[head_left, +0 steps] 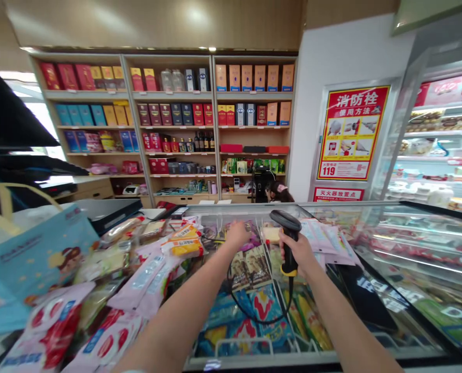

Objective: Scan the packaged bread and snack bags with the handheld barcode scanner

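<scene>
On the glass freezer lid (374, 235), a purple packet (253, 240) is partly covered by the left hand (236, 234), whose fingers are curled down over it; whether it is pinched cannot be told. Just beside it, the scanner (287, 228) is held upright in the right hand (299, 251), fingers wrapped tight round its grip, so that its head is tipped forward over the goods. Its cable (254, 318) hangs in a slack loop across the lid. A heap of packets (138, 280) is stacked at the left, against a blue bag (32, 259), within easy reach of the left hand.
</scene>
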Available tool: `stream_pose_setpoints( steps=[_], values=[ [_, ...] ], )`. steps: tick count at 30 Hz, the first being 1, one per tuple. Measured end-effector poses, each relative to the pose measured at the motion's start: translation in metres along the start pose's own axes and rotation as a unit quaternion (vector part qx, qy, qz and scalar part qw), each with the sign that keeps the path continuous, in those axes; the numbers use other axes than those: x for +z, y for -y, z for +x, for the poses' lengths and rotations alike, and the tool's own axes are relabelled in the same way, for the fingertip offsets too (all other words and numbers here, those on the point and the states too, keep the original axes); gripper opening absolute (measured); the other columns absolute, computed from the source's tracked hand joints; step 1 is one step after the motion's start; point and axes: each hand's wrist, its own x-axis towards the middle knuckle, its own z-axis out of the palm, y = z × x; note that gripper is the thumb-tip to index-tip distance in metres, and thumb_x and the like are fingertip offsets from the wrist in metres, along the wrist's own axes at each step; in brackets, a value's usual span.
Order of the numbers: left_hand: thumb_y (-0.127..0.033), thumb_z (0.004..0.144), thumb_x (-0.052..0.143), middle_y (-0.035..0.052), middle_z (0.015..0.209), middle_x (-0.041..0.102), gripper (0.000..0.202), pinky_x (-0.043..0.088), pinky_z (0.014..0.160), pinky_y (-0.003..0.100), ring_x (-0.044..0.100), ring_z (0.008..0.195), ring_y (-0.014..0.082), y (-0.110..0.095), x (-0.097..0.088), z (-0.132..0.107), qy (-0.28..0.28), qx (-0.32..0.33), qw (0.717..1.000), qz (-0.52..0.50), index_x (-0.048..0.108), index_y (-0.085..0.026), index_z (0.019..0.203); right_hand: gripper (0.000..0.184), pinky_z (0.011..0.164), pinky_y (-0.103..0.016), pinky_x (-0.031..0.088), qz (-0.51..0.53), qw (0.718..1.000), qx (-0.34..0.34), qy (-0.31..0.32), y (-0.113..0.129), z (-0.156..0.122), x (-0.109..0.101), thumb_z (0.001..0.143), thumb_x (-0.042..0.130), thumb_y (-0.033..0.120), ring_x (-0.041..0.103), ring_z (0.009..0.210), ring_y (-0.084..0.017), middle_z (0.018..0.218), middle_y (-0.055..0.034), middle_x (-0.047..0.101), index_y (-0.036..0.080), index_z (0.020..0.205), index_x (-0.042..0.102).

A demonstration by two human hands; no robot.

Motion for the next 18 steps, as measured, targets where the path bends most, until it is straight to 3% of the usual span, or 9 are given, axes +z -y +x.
stream_pose_setpoints(
  steps=[2, 4, 6, 8, 12, 14, 18],
  values=[
    [-0.039, 0.081, 0.067, 0.0113, 0.113, 0.062, 0.031, 0.049, 0.089, 0.039, 0.057, 0.11, 0.0261, -0.011, -0.04, 0.011, -0.028, 0.005, 0.999, 0.019, 0.064, -0.019, 0.104, 0.038, 0.036, -0.021, 0.042, 0.008, 1.0, 0.003, 0.017, 0.0, -0.002, 0.016, 0.059, 0.079, 0.041, 0.047, 0.039, -0.009, 0.051, 0.0055, 0.053, 0.018, 0.079, 0.055],
    [-0.037, 0.061, 0.082, 0.013, 0.097, 0.067, 0.031, 0.045, 0.093, 0.043, 0.052, 0.119, 0.0351, -0.022, -0.083, 0.019, -0.046, 0.008, 0.996, 0.074, 0.064, -0.021, 0.08, 0.04, 0.035, -0.021, 0.041, 0.016, 0.999, 0.006, 0.033, -0.003, -0.003, 0.036, 0.058, 0.079, 0.042, 0.047, 0.038, -0.009, 0.05, 0.0063, 0.052, 0.018, 0.079, 0.055],
    [-0.026, 0.036, 0.09, 0.0123, 0.084, 0.067, 0.043, 0.038, 0.099, 0.051, 0.044, 0.127, 0.0425, -0.028, -0.121, 0.021, -0.039, 0.013, 0.98, 0.196, 0.055, -0.021, 0.061, 0.042, 0.035, -0.021, 0.041, 0.025, 0.999, 0.006, 0.047, -0.008, -0.003, 0.056, 0.056, 0.079, 0.043, 0.046, 0.038, -0.009, 0.05, 0.0066, 0.052, 0.018, 0.079, 0.054],
    [-0.016, 0.022, 0.09, 0.0129, 0.081, 0.068, 0.052, 0.028, 0.104, 0.058, 0.039, 0.13, 0.0462, -0.029, -0.149, 0.017, -0.028, 0.026, 0.957, 0.288, 0.048, -0.02, 0.053, 0.041, 0.035, -0.021, 0.041, 0.029, 0.998, 0.011, 0.063, -0.014, -0.002, 0.076, 0.056, 0.079, 0.043, 0.046, 0.038, -0.009, 0.05, 0.0065, 0.052, 0.018, 0.077, 0.054],
    [-0.027, 0.023, 0.091, 0.0172, 0.091, 0.069, 0.053, 0.018, 0.105, 0.065, 0.034, 0.134, 0.0474, -0.019, -0.173, 0.001, -0.053, 0.047, 0.947, 0.312, 0.047, -0.02, 0.052, 0.04, 0.035, -0.021, 0.04, 0.025, 0.995, 0.02, 0.095, -0.026, -0.002, 0.11, 0.057, 0.077, 0.045, 0.047, 0.038, -0.009, 0.05, 0.0061, 0.052, 0.018, 0.076, 0.054],
    [-0.032, 0.023, 0.091, 0.0196, 0.096, 0.069, 0.053, 0.013, 0.104, 0.068, 0.031, 0.135, 0.0488, -0.013, -0.176, -0.005, -0.061, 0.047, 0.943, 0.323, 0.048, -0.02, 0.052, 0.04, 0.035, -0.022, 0.04, 0.021, 0.994, 0.024, 0.107, -0.032, -0.003, 0.121, 0.057, 0.076, 0.046, 0.047, 0.038, -0.009, 0.049, 0.006, 0.053, 0.019, 0.075, 0.053],
    [-0.027, 0.028, 0.091, 0.0203, 0.093, 0.068, 0.048, 0.002, 0.104, 0.069, 0.033, 0.132, 0.0519, -0.006, -0.177, -0.013, -0.065, 0.063, 0.941, 0.326, 0.049, -0.019, 0.049, 0.039, 0.035, -0.024, 0.04, 0.006, 0.993, 0.039, 0.112, -0.043, -0.006, 0.129, 0.057, 0.076, 0.047, 0.046, 0.037, -0.01, 0.048, 0.006, 0.051, 0.02, 0.071, 0.052]
  ],
)
